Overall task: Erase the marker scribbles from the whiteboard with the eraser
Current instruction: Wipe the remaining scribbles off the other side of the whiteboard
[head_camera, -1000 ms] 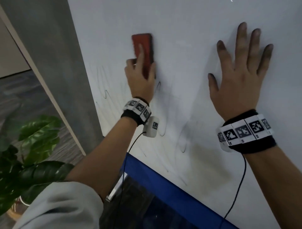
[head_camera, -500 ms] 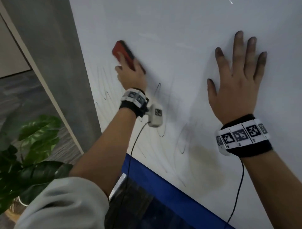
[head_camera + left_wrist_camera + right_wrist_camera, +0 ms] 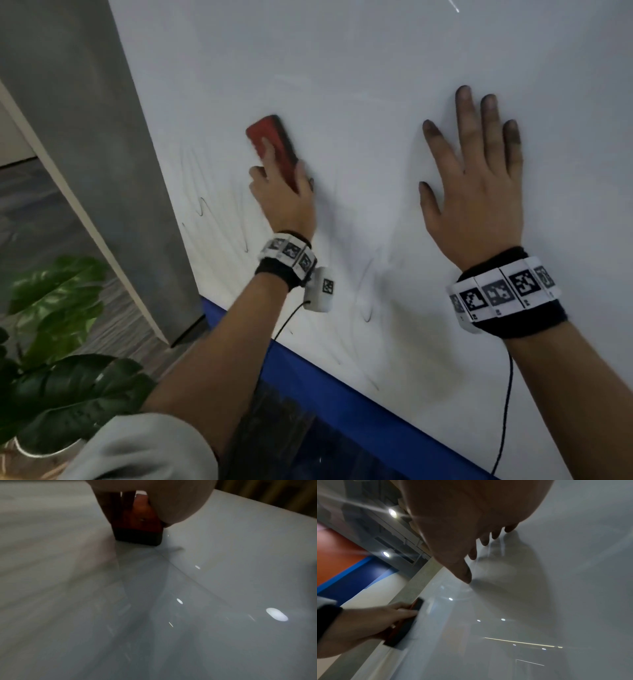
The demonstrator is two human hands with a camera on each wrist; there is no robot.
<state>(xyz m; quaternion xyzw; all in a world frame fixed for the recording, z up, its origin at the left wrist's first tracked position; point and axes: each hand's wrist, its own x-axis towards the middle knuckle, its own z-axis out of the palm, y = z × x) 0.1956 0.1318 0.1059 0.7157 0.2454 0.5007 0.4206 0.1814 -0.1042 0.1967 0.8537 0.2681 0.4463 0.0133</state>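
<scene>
A red eraser (image 3: 270, 145) with a dark felt base lies tilted against the whiteboard (image 3: 359, 68). My left hand (image 3: 284, 192) grips it from below, fingers along its sides, and presses it to the board. The left wrist view shows the eraser (image 3: 140, 520) under my palm; the right wrist view shows the eraser (image 3: 412, 609) in my left hand (image 3: 368, 622). Thin black scribbles (image 3: 202, 205) remain left of and below the eraser, with more scribbles (image 3: 368, 311) lower down. My right hand (image 3: 476, 178) lies flat on the board, fingers spread, fingertips smudged dark.
A blue band (image 3: 342, 401) runs under the whiteboard's lower edge. A grey pillar (image 3: 85, 137) stands left of the board. A leafy potted plant (image 3: 58, 342) sits at the lower left. Cables hang from both wristbands.
My left hand swept the eraser left and tilted it, then brought it back rightward and down the board. The right hand has stayed flat in place.
</scene>
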